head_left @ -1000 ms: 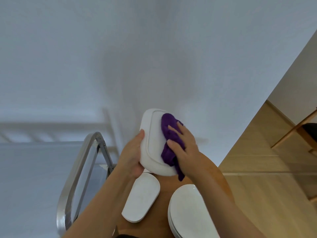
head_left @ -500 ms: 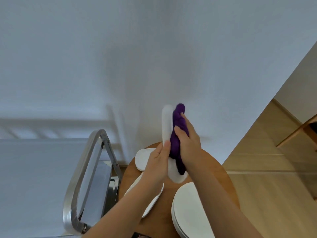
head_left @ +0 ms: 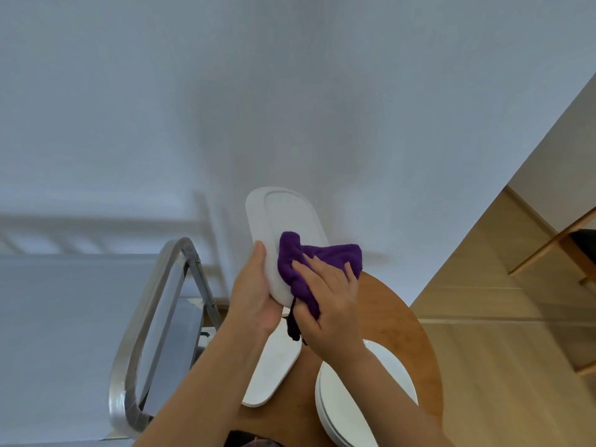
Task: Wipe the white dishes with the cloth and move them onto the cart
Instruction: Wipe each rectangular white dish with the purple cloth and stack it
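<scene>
A long white oval dish (head_left: 283, 221) is held up above the round wooden table (head_left: 396, 314), its face turned toward me. My left hand (head_left: 253, 291) grips its lower left edge. My right hand (head_left: 329, 301) presses a purple cloth (head_left: 306, 266) against the dish's lower right part. Below, a second white oval dish (head_left: 271, 372) lies flat on the table, and a stack of round white plates (head_left: 364, 401) sits at the near right. The cart's metal handle (head_left: 151, 311) rises at the left.
A white wall fills the upper view just behind the table. The cart's grey shelf (head_left: 174, 346) lies under the handle, left of the table. Wooden floor and wooden furniture legs (head_left: 554, 246) show at the right.
The dish has turned from edge-on to face-on. The purple cloth has slid down to the dish's lower end, and my left hand has shifted to the lower left edge.
</scene>
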Action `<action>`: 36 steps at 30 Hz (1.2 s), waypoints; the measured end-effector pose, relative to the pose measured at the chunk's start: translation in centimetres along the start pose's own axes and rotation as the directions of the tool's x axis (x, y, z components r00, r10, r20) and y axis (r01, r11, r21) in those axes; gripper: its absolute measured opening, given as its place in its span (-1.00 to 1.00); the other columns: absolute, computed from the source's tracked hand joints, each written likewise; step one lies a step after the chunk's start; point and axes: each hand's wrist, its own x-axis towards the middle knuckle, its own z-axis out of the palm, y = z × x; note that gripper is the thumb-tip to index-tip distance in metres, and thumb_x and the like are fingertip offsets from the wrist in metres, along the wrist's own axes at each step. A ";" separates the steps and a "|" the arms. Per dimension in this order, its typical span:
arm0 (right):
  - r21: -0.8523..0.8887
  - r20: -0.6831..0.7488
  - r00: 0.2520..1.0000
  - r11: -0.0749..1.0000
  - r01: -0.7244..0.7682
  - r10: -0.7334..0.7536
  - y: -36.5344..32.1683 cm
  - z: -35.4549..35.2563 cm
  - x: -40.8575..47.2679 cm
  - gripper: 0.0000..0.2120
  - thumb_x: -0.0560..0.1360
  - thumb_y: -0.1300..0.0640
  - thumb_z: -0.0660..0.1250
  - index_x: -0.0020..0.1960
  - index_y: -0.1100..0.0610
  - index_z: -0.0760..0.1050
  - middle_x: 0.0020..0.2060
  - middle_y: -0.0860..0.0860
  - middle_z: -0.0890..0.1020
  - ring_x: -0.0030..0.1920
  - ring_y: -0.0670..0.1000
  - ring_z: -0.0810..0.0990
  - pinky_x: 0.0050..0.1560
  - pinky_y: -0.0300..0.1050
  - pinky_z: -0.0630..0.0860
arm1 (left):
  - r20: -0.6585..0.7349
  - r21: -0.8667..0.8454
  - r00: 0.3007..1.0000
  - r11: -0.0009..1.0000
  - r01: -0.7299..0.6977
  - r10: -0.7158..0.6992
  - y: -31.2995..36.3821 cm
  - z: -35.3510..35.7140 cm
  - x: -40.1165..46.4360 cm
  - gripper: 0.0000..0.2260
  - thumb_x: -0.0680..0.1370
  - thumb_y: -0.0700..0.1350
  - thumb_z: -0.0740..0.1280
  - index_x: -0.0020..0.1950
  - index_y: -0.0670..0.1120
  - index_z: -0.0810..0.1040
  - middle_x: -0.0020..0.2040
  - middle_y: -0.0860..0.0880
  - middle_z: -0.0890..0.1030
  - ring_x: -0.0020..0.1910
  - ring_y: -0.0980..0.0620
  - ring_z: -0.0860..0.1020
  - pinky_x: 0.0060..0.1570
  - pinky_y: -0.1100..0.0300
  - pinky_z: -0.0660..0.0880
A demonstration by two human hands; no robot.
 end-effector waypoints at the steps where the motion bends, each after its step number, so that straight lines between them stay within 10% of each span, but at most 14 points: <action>1: -0.041 0.017 0.999 0.999 0.031 -0.030 0.6 -0.1 -0.4 -0.60 0.41 0.10 0.20 0.18 0.20 0.58 0.12 0.10 0.62 0.17 0.10 0.57 0.27 0.18 0.32 | -0.010 0.007 1.000 1.000 -0.015 0.015 0.2 -0.2 0.2 -0.50 0.60 0.16 0.14 0.30 -0.22 0.48 0.19 -0.24 0.59 0.17 -0.18 0.57 0.21 -0.10 0.46; 5: 0.041 0.177 0.954 0.967 -0.253 0.243 2.8 -0.7 -1.5 -0.64 0.51 0.19 0.20 0.28 0.17 0.49 0.07 0.11 0.61 0.08 0.09 0.57 0.12 -0.04 0.52 | -0.018 0.101 0.996 0.992 -0.081 0.083 1.2 -1.8 0.7 -0.60 0.62 0.11 0.11 0.30 -0.12 0.48 0.18 -0.17 0.61 0.13 -0.15 0.59 0.11 -0.11 0.51; 8: 0.226 0.221 0.756 0.722 -0.654 0.616 3.5 -1.0 -1.5 -0.75 0.57 0.22 0.16 0.21 0.15 0.49 -0.14 0.14 0.63 -0.11 0.13 0.61 -0.04 0.12 0.57 | 0.006 0.368 0.988 0.918 -0.147 0.156 1.6 -3.1 0.7 -0.72 0.62 0.11 0.12 0.08 0.01 0.55 -0.05 -0.03 0.70 -0.11 -0.01 0.67 -0.27 0.12 0.60; 11: 0.497 0.370 0.452 0.238 -0.835 0.812 4.2 -1.1 -0.3 -0.74 0.58 0.10 0.21 0.23 0.13 0.47 -0.07 0.11 0.64 -0.10 0.10 0.62 -0.19 -0.06 0.56 | 0.211 0.846 0.924 0.414 -0.336 0.317 0.6 -4.3 1.0 -0.71 0.60 0.15 0.07 0.01 0.06 0.52 -0.18 0.06 0.60 -0.19 0.06 0.60 -0.27 0.24 0.54; 14: 0.564 0.661 0.234 -0.266 -0.782 0.713 4.7 -0.8 0.7 -0.41 0.38 -0.29 0.31 0.24 0.09 0.47 0.08 0.14 0.62 0.05 0.15 0.60 -0.05 0.04 0.56 | 0.526 0.834 0.841 -0.267 -0.482 0.124 -1.1 -5.2 1.8 -0.67 0.63 0.13 -0.02 0.35 0.19 0.36 -0.10 0.13 0.58 -0.12 0.10 0.58 -0.10 0.17 0.54; 17: 0.521 0.732 0.194 -0.354 -0.776 0.653 5.5 -0.3 0.6 -0.16 0.12 -0.35 0.47 0.27 0.05 0.41 0.16 0.18 0.57 0.16 0.24 0.55 0.16 0.23 0.51 | 0.556 0.660 0.828 -0.563 -0.497 -0.080 -2.2 -6.3 3.2 -0.61 0.65 0.12 -0.07 0.49 0.19 0.15 0.34 0.12 0.47 0.31 0.01 0.44 0.28 0.03 0.38; 20: 0.448 0.641 0.123 -0.240 -0.861 0.758 6.9 0.7 -0.3 -0.54 0.38 -0.03 0.44 0.21 0.05 0.42 0.11 0.18 0.57 0.10 0.22 0.57 0.14 0.23 0.52 | 0.471 0.590 0.865 -0.666 -0.456 -0.174 -2.7 -7.7 4.8 -0.55 0.62 0.18 -0.15 0.52 0.24 -0.05 0.52 0.13 0.19 0.53 -0.02 0.07 0.46 -0.15 -0.10; 24: 0.430 0.607 0.066 -0.257 -0.866 0.792 8.0 2.7 -0.7 -0.81 0.49 0.11 0.33 0.09 0.02 0.44 -0.04 0.14 0.57 -0.06 0.15 0.58 -0.04 0.07 0.59 | 0.389 0.811 0.921 -0.486 -0.326 0.032 -3.1 -10.4 6.7 -0.39 0.41 0.48 -0.24 0.42 0.36 -0.29 0.56 0.15 -0.07 0.54 0.02 -0.17 0.43 -0.13 -0.26; 27: 0.414 0.610 0.054 -0.261 -0.872 0.790 9.0 4.1 -0.7 -0.81 0.49 0.12 0.35 0.09 0.00 0.45 -0.14 0.12 0.57 -0.19 0.10 0.58 -0.29 -0.04 0.59 | -0.026 0.996 0.962 0.087 0.002 0.273 -3.0 -11.9 8.6 -0.36 0.51 0.30 0.18 0.49 0.01 0.16 0.42 0.01 0.34 0.32 -0.04 0.37 0.23 0.03 0.42; 29: 0.400 0.610 0.015 -0.291 -0.869 0.792 9.7 5.0 -0.9 -0.81 0.48 0.12 0.36 0.06 -0.02 0.45 -0.15 0.12 0.57 -0.21 0.10 0.58 -0.35 -0.08 0.56 | -0.304 0.869 0.950 0.430 0.244 0.074 -3.0 -12.8 10.1 -0.68 0.58 0.07 0.25 0.24 -0.09 0.38 0.14 -0.06 0.54 -0.06 0.03 0.56 -0.22 0.26 0.49; 36: 0.315 0.665 -0.018 -0.303 -0.900 0.746 12.1 8.8 -1.7 -0.73 0.45 0.01 0.39 0.13 0.02 0.49 -0.11 0.09 0.70 -0.10 0.14 0.68 -0.25 -0.04 0.61 | -0.467 0.652 0.882 0.647 0.395 -0.067 -3.6 -16.4 17.2 -0.92 0.60 -0.15 0.26 -0.10 -0.06 0.47 -0.04 -0.06 0.57 -0.10 -0.02 0.59 -0.35 0.27 0.55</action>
